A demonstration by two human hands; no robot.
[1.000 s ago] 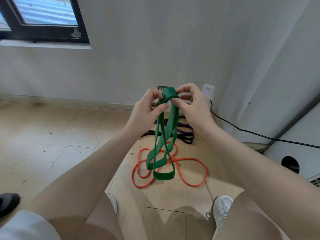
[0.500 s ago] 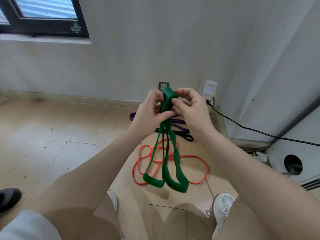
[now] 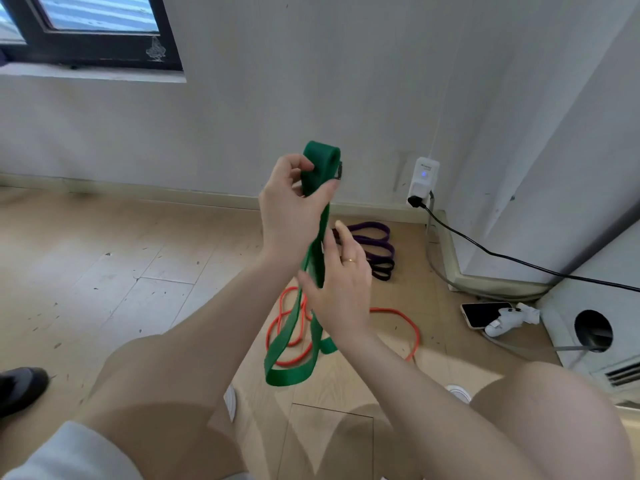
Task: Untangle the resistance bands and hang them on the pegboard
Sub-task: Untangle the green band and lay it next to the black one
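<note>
Gripping, left hand: your left hand [image 3: 291,206] is raised in front of the wall, fingers and thumb curled round the top fold of the green band [image 3: 313,258], which loops over the top of your fist.
Right hand: your right hand [image 3: 337,289] sits lower, just below the left; its fingers are nearly straight and lie along the hanging strands, with the band running between thumb and fingers. Whether it truly pinches the band or only touches it cannot be told; a ring shows on one finger.
Green band: it hangs from your left hand in several strands, passes through your right hand and ends in wide loops above the floor [image 3: 145,271], between your knees.
Orange band: the orange band [image 3: 401,320] lies coiled on the floor behind and under the green loops; whether the two touch cannot be told.
Purple band: the purple band [image 3: 375,233] lies folded near the skirting, just beside a black band [image 3: 382,271].
Nearby: a white plug adapter [image 3: 424,180] sits on the wall with a black cable [image 3: 519,261] running off right; a phone [image 3: 481,313] lies on the floor by the corner.
</note>
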